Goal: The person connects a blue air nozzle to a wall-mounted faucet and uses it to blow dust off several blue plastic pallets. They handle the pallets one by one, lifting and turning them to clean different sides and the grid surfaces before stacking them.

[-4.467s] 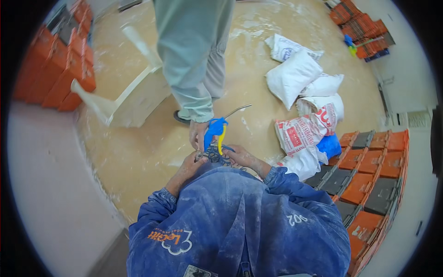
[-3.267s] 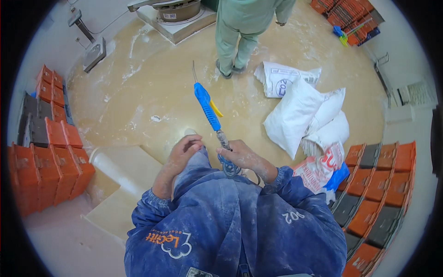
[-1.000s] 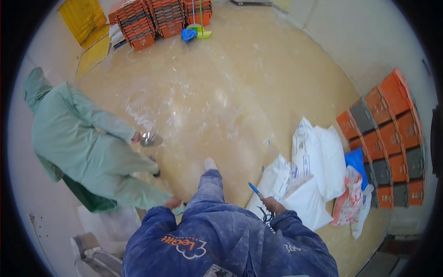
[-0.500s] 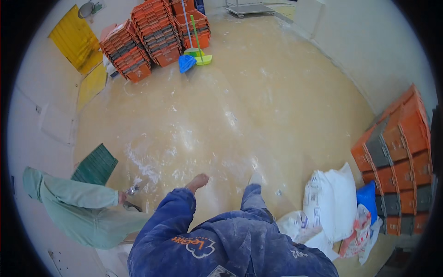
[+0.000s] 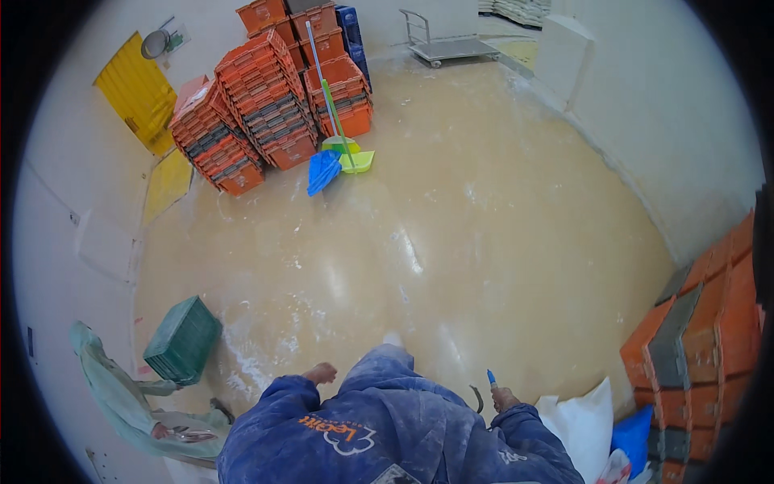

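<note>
My left hand (image 5: 321,373) hangs ahead of my blue sleeve, its fingers loosely curled, with nothing visible in them. Low on my right side, my right hand (image 5: 505,398) is closed round a slim tool with a blue end (image 5: 491,377) that sticks up from the fist; the rest of it is hidden. A dark curved piece (image 5: 478,398) shows beside that hand, and I cannot tell whether it belongs to the tool. Beneath me one white-tipped shoe (image 5: 393,339) is on the dusty floor (image 5: 516,242).
At left a co-worker in pale green (image 5: 121,399) is beside a green crate (image 5: 184,339). White sacks (image 5: 584,427) and stacked orange-grey crates (image 5: 693,323) stand at right. Farther off are more orange crates (image 5: 266,97), a green dustpan (image 5: 357,162) and a flat trolley (image 5: 453,51).
My view has tilted up and my stepping foot differs. My right hand and the blue-ended tool have come into sight. The co-worker is lower in view, and the green crate has turned.
</note>
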{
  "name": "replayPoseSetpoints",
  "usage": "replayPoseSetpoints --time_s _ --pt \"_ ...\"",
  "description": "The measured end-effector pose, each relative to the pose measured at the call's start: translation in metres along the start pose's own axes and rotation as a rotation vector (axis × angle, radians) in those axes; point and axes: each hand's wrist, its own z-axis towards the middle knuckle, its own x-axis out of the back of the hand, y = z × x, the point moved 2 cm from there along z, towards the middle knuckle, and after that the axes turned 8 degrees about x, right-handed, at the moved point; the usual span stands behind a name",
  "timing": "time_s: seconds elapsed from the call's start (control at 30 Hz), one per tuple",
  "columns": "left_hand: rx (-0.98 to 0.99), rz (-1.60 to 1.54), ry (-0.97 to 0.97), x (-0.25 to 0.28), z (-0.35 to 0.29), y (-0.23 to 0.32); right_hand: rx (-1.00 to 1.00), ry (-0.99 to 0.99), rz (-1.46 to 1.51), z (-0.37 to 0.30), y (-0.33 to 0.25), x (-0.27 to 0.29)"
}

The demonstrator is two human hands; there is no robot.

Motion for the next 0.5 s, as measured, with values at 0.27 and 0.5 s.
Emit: replayPoseSetpoints --time_s 0.27,0.5 --pt "-0.368 -0.103 -0.121 0.130 0.179 -0.015 0.052 0.055 -0.309 0.043 -0.234 0.073" --pt "-0.272 0.141 0.449 0.505 0.431 0.049 0.150 -0.007 0.128 0.082 -0.421 0.150"
